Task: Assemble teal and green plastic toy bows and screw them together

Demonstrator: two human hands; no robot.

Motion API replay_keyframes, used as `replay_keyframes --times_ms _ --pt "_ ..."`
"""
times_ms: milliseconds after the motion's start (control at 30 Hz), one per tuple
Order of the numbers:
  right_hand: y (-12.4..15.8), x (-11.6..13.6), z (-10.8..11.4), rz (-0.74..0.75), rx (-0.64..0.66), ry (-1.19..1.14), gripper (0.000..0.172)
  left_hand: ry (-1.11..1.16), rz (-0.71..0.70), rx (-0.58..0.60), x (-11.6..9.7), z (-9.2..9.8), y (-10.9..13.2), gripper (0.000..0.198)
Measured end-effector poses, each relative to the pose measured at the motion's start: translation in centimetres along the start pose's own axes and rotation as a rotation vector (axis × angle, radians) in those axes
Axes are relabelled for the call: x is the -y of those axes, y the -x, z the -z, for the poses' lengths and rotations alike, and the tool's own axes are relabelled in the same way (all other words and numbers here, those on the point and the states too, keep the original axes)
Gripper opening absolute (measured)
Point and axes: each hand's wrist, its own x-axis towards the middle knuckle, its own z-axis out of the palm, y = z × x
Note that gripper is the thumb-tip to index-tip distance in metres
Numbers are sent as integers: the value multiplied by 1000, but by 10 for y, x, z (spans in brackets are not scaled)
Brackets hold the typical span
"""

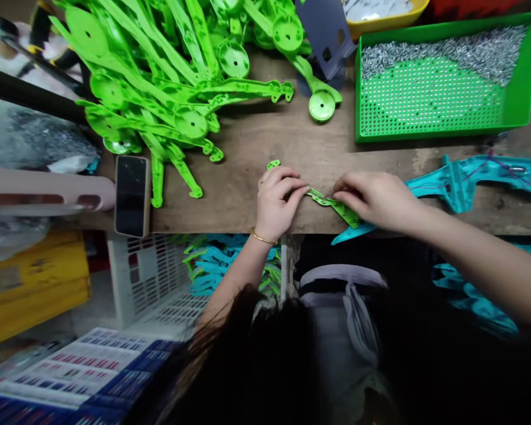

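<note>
A green plastic arm piece point(331, 205) lies at the near edge of the wooden table point(265, 147). My left hand point(277, 199) is curled over its left part, and its far end point(273, 164) pokes out above my fingers. My right hand point(376, 198) pinches the same piece near its middle, fingertips close to those of my left hand. Whether a small pin sits between my right fingers is too small to tell.
A large heap of green plastic arms point(168, 77) fills the table's back left. A green tray point(442, 112) with small metal pins stands back right. Teal plastic pieces point(473, 180) lie at right. A phone point(131, 195) rests at the left edge. A white basket point(150, 277) sits below.
</note>
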Motion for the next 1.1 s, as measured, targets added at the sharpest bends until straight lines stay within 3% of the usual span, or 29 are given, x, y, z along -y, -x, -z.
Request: replay_keyframes --times_ms 133,300,400,500,733,1100 --pt "27 1 -17 84 -64 163 28 -32 -1 -3 -1 0 0 9" --pt "28 5 -29 165 -58 354 33 -119 -125 -10 -20 -5 14 13" --pt "26 5 -27 189 -79 358 34 -114 -252 42 -35 -14 27 18" --pt "29 0 -25 193 -105 293 34 -88 -270 54 -40 -20 34 18" --pt "35 -17 -21 -135 -152 54 22 -100 -243 120 -43 -16 30 19" --pt "40 -18 -6 -326 -110 170 20 -147 -252 171 -45 -16 32 22"
